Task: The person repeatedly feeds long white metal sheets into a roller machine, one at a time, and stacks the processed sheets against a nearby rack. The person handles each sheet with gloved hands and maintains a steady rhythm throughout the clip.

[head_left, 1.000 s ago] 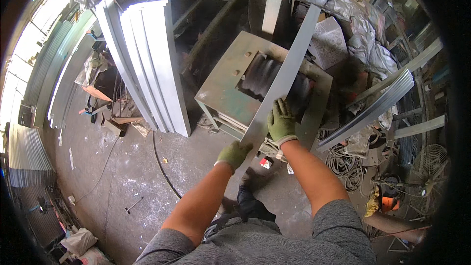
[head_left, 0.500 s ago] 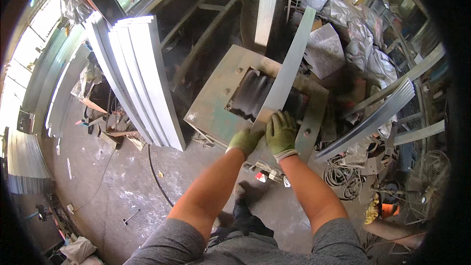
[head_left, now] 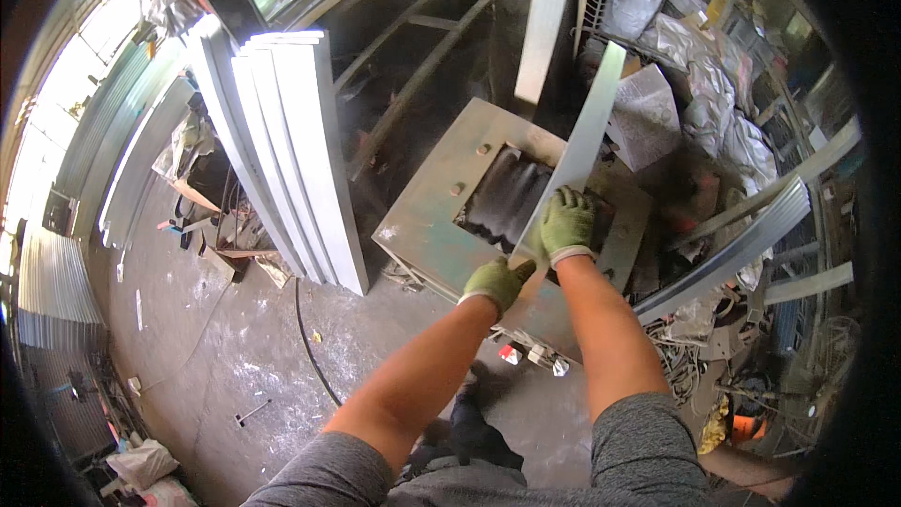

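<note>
A long, flat grey metal bar [head_left: 591, 117] slants across the top of a worn green-grey steel machine table [head_left: 427, 225]. Through the table's square opening a dark, streaked surface [head_left: 507, 195] shows beside the bar. My left hand [head_left: 497, 284], in a green glove, is closed around the bar's near end. Farther up, my gloved right hand [head_left: 567, 223] presses on the bar with its fingers bent over it. The bar is tilted, so its broad face looks narrow. My right fingers hide part of it, and its underside is out of sight.
Pale metal bars [head_left: 291, 160] lean upright left of the machine. More long bars [head_left: 741, 244] lie at the right, near tangled cables and a fan. A black cable [head_left: 310, 343] crosses the floor. Behind the machine are a white box [head_left: 645, 117] and plastic sacks. Another person's arm [head_left: 746, 471] shows lower right.
The bar has tilted from its broad face toward its edge. My right hand has moved farther up along it, while my left stays near the close end. The whole view has shifted slightly.
</note>
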Motion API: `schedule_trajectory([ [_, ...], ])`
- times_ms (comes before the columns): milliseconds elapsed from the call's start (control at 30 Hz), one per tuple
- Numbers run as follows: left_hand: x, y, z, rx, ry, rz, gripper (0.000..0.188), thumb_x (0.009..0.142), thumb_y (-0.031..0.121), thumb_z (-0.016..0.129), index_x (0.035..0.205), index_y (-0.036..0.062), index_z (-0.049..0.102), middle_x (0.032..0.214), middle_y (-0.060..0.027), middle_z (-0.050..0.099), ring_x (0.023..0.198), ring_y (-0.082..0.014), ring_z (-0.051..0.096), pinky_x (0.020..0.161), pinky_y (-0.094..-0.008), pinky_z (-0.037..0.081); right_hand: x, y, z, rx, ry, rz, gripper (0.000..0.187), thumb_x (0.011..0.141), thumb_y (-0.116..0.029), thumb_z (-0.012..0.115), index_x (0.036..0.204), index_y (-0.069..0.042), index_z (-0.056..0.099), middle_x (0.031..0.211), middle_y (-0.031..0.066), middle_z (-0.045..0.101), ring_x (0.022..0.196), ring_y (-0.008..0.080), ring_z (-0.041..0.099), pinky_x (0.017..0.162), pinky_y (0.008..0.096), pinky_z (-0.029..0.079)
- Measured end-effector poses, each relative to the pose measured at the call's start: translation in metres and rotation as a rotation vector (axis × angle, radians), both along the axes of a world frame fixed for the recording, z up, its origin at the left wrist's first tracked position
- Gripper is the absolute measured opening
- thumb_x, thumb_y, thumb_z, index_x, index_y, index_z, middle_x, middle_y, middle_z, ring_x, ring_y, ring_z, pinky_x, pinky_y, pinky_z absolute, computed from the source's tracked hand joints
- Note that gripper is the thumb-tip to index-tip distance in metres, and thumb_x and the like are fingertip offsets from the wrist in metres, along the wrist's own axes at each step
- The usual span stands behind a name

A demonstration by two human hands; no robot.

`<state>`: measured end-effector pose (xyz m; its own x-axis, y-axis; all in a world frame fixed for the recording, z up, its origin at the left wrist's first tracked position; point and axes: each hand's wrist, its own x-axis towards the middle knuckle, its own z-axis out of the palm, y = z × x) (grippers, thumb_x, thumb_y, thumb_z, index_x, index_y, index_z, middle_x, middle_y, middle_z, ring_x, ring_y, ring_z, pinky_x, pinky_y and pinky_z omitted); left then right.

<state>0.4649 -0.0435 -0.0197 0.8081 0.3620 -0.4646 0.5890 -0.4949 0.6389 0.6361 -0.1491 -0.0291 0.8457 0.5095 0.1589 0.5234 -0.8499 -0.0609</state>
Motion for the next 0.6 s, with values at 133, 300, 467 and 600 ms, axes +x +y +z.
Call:
schedule_trajectory([
  [133, 0.011, -0.004, 0.01, -0.041, 0.023, -0.085, 0.076, 0.103, 0.071, 0.055, 0.131, 0.0018, 0.068, 0.127, -0.0325, 0.073, 0.124, -0.0505, 0.068, 0.104, -0.0546, 0.053, 0.01, -0.004, 0.008, -0.042, -0.115, 0.012, 0.043, 0.096, -0.029, 0.064, 0.131, -0.005, 0.066, 0.147, 0.0153, 0.064, 0.139, 0.0354, 0.055, 0.121, 0.0553, 0.036],
  [300, -0.026, -0.017, 0.004, -0.027, -0.173, -0.094, 0.069, 0.104, 0.068, 0.054, 0.126, 0.0042, 0.069, 0.12, -0.0319, 0.075, 0.118, -0.0532, 0.069, 0.101, -0.0564, 0.055, -0.021, -0.012, 0.005, -0.056, -0.151, 0.034, 0.047, 0.095, -0.029, 0.066, 0.136, -0.005, 0.064, 0.147, 0.0149, 0.062, 0.139, 0.0339, 0.055, 0.123, 0.054, 0.035],
  [467, -0.085, -0.019, -0.007, 0.073, -0.202, -0.236, 0.061, 0.104, 0.068, 0.053, 0.128, 0.0138, 0.07, 0.129, -0.0293, 0.072, 0.115, -0.053, 0.069, 0.099, -0.0552, 0.056, -0.075, -0.019, 0.003, 0.027, -0.115, 0.084, 0.054, 0.093, -0.029, 0.067, 0.139, 0.0, 0.062, 0.148, 0.0172, 0.061, 0.137, 0.0364, 0.055, 0.124, 0.0529, 0.035],
  [600, -0.146, -0.021, -0.027, -0.02, -0.161, -0.142, 0.074, 0.098, 0.075, 0.059, 0.124, 0.0066, 0.071, 0.116, -0.0333, 0.075, 0.115, -0.0532, 0.069, 0.098, -0.0579, 0.055, -0.133, -0.019, -0.013, 0.072, -0.109, 0.094, 0.057, 0.09, -0.025, 0.065, 0.14, 0.003, 0.06, 0.149, 0.0218, 0.059, 0.138, 0.042, 0.053, 0.123, 0.0548, 0.036],
])
